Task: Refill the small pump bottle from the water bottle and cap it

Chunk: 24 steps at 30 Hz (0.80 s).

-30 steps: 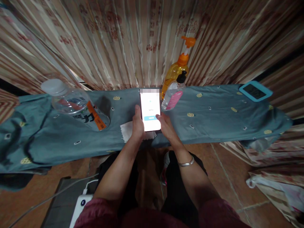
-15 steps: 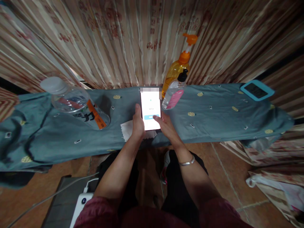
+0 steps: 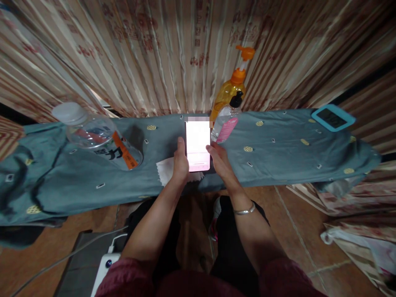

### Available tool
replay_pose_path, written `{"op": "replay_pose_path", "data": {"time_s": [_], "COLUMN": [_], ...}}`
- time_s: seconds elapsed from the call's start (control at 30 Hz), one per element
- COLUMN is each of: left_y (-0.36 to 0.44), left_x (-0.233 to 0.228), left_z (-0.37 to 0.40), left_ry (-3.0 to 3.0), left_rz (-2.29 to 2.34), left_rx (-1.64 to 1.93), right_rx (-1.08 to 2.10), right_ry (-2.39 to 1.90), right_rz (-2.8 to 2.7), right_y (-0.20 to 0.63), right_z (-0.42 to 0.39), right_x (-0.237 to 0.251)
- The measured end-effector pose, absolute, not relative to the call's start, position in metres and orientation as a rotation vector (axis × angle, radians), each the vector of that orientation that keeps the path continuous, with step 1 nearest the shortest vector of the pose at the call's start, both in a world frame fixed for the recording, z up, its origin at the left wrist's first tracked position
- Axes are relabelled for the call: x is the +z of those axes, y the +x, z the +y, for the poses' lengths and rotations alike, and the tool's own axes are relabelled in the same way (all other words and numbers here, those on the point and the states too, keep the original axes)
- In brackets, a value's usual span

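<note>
A smartphone [image 3: 198, 142] with a bright, nearly white screen is held upright between my two hands, above the cloth-covered table. My left hand [image 3: 180, 163] grips its left edge, the thumb lying along the side and the other fingers hidden behind. On the right edge, my right hand [image 3: 220, 159] closes round the phone, its thumb tip at the screen's right border. A white cloth with a zigzag edge [image 3: 164, 168] lies under the phone and my left hand. The screen's content is washed out, and its top strip is blurred.
On the left stands a clear jar with a white lid [image 3: 89, 132]. Behind the phone are an orange pump bottle [image 3: 227, 94] and a clear pump bottle with a pink label [image 3: 227, 123]. A blue digital clock [image 3: 333, 117] lies far right; a white power bank [image 3: 104, 270] sits lower left.
The screen has gone from a page with a blue button to a mostly white page with a pinkish lower part. My right thumb has moved up and right, off the button, to the screen's edge.
</note>
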<state>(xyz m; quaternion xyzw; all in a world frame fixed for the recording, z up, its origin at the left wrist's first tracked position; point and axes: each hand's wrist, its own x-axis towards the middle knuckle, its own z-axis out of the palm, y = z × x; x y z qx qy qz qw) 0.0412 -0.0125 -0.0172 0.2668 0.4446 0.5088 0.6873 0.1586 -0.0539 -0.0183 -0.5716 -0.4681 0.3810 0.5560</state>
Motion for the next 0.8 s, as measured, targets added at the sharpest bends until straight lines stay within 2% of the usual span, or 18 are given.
{"op": "replay_pose_path", "data": {"time_s": [0.1, 0.37, 0.8], "left_y": [0.043, 0.049, 0.058], "left_x": [-0.017, -0.015, -0.027], "left_z": [-0.017, -0.027, -0.033], "left_ry": [0.61, 0.674, 0.679], "left_rz": [1.012, 1.072, 0.999], "left_rx": [1.133, 1.085, 1.044], "right_rx": [0.797, 0.889, 0.824], "right_ry": [-1.346, -1.26, -1.256], "right_rz": [-1.117, -0.966, -0.812], "right_y": [0.162, 0.166, 0.179], "right_z": [-0.052, -0.047, -0.039], "right_x": [-0.016, -0.014, -0.029]}}
